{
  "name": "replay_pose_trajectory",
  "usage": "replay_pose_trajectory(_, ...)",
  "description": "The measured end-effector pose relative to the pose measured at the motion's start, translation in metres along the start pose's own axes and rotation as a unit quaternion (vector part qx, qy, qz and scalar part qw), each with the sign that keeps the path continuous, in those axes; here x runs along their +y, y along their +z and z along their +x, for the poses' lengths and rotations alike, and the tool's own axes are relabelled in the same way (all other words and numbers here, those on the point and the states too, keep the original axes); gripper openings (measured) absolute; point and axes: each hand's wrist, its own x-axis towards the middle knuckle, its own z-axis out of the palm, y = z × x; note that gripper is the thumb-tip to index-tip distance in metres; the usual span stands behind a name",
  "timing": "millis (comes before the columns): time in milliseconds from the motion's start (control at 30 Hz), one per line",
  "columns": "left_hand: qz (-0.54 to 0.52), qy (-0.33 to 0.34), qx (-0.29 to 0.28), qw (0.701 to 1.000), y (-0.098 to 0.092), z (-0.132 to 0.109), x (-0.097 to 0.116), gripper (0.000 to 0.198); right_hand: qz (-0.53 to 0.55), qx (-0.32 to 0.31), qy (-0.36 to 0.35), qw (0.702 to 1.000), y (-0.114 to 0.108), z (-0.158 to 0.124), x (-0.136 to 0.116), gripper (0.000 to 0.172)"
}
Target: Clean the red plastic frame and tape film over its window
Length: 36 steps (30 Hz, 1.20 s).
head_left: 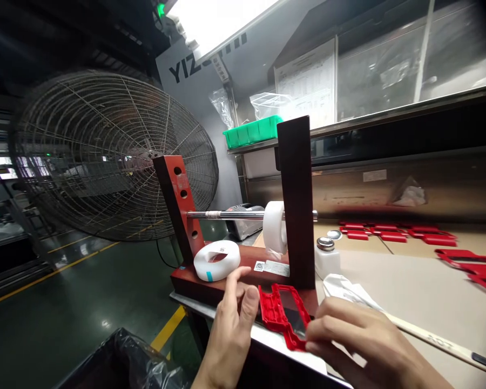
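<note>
A red moulded plastic frame [270,307] with a rectangular window sits low in the middle of the view, over the bench's front edge. My right hand [358,335] pinches its right lower corner between thumb and fingers. My left hand [231,332] is just left of the frame, thumb and index finger apart, apparently holding nothing. Beyond the left hand, a roll of clear film tape [202,268] with a small blue tab lies on the base of a dark red stand [297,200]. Another white roll [272,227] hangs on the stand's metal rod [227,215].
Several red plastic parts [392,233] are laid out at the right. A white bottle [327,262] with a metal top, a white cloth [346,287] and a long-handled tool [433,341] lie nearby. A large fan [117,156] is at left; a black-bagged bin [125,359] is below.
</note>
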Motion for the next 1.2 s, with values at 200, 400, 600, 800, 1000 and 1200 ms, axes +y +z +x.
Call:
replay_pose_trajectory(200,-0.026,-0.05,-0.053,0.997,-0.001,0.019,-0.005,0.032,-0.029,0.074,-0.047,0.996,0.033,0.011,0.007,0.019)
replay_pose_trajectory(400,0.139,0.022,0.041,0.989,-0.006,0.033,-0.005,0.023,0.217,0.04,0.255,0.941,0.031,0.028,0.016,0.032)
replay_pose_trajectory(600,0.171,0.068,0.053,0.981,-0.003,0.036,0.004,0.022,0.335,0.053,0.37,0.865,0.039,0.048,0.034,0.052)
replay_pose_trajectory(800,0.189,0.094,0.062,0.976,-0.001,0.037,0.005,0.019,0.434,0.074,0.377,0.815,0.046,0.061,0.034,0.054)
replay_pose_trajectory(1000,0.18,0.099,0.062,0.977,0.0,0.037,0.004,0.018,0.47,0.102,0.388,0.786,0.049,0.061,0.034,0.052)
replay_pose_trajectory(1200,0.158,0.085,0.051,0.983,0.003,0.037,-0.001,0.02,0.46,0.116,0.393,0.788,0.048,0.055,0.028,0.052)
